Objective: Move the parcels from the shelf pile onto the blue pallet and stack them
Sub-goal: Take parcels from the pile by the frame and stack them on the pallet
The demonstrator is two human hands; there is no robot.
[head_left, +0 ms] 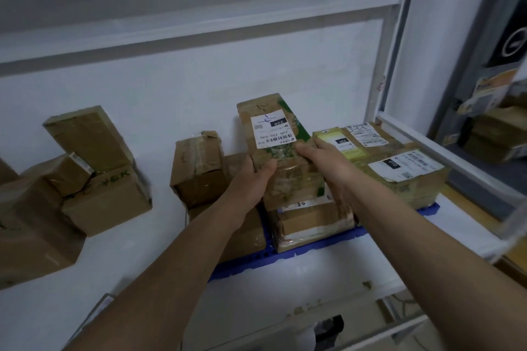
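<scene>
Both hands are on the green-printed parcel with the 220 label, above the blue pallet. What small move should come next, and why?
Probably lower the green-printed parcel flat onto the taped box under it. The left hand and right hand grip its near end, and it already sits over the stack on the blue pallet, tilted up at the far end.

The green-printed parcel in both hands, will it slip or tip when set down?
The parcel is wrapped in glossy tape, so probably slippery. It looks stiff: its edges stay straight. Long and narrow, it may tip if stood on end on the stack.
</scene>
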